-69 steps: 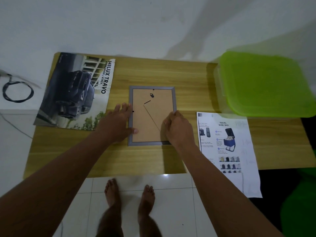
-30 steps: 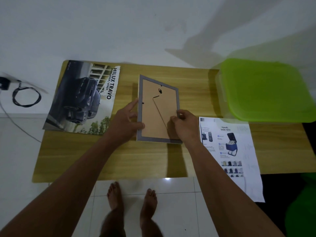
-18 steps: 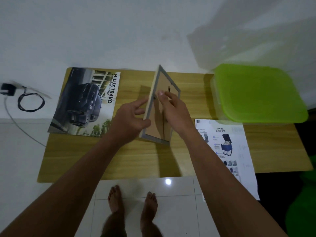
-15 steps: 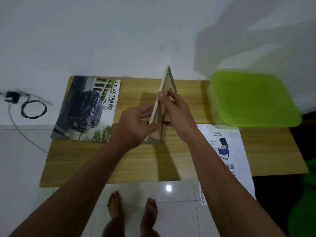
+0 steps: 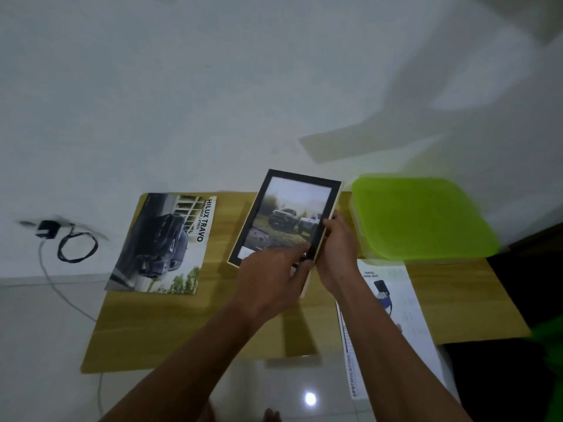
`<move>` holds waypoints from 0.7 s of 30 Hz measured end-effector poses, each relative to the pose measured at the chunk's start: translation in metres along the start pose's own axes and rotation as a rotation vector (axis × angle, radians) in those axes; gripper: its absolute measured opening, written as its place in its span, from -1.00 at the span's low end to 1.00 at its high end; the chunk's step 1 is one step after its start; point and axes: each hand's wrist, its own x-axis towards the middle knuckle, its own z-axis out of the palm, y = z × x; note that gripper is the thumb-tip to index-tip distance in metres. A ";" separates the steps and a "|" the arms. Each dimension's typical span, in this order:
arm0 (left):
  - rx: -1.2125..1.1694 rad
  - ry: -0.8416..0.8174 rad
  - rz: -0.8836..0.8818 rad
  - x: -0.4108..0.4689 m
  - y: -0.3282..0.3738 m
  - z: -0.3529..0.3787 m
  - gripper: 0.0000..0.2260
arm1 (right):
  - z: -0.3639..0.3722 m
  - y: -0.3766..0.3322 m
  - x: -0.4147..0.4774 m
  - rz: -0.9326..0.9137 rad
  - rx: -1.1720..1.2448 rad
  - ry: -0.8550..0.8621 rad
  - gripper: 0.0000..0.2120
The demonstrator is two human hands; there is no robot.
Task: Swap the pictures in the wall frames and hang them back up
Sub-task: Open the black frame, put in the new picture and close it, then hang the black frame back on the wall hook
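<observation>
While the left hand [image 5: 274, 278] and right hand [image 5: 338, 254] pinch the frame [image 5: 289, 217] at its near corner, it's tilted picture-up near the back edge of the tabletop [image 5: 213, 324], probably for a quick check.

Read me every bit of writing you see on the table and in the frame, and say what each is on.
"HILUX TRAVO": car brochure, sideways along its right edge.
Smaller line beside it: too blurred.
"TRAVEL SHOE BAG": top of the white sheet.
"SPECIFICATION": sideways along that sheet's left edge.
Rest of the sheet: too small.
In the picture frame: white strip in the photo's lower corner, unreadable.
</observation>
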 end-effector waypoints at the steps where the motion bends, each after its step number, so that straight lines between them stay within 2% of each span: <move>1: -0.057 0.075 -0.055 0.000 -0.003 -0.004 -0.78 | -0.001 0.000 -0.002 0.016 0.043 -0.011 -0.73; 4: -0.186 0.209 -0.294 0.009 -0.032 -0.018 -0.72 | -0.006 -0.004 -0.004 0.069 0.131 -0.063 -0.73; 7: -0.349 0.091 -0.495 0.025 -0.056 -0.046 -0.56 | -0.004 -0.017 -0.006 0.072 0.123 -0.111 -0.69; 9: -0.543 -0.010 -0.543 0.035 -0.056 -0.072 -0.53 | 0.003 -0.031 -0.006 0.047 0.106 -0.162 -0.69; 11: -0.725 -0.035 -0.506 0.043 -0.054 -0.100 -0.51 | 0.014 -0.051 -0.009 0.008 0.091 -0.218 -0.69; 14: -0.827 -0.062 -0.390 0.056 -0.055 -0.136 -0.44 | 0.035 -0.084 -0.015 -0.107 0.021 -0.258 -0.64; 19: -0.933 -0.058 -0.270 0.081 -0.053 -0.190 -0.33 | 0.072 -0.148 -0.036 -0.389 -0.192 -0.295 -0.29; 21: -0.965 -0.062 -0.214 0.094 -0.050 -0.212 -0.30 | 0.084 -0.173 -0.043 -0.474 -0.216 -0.357 -0.21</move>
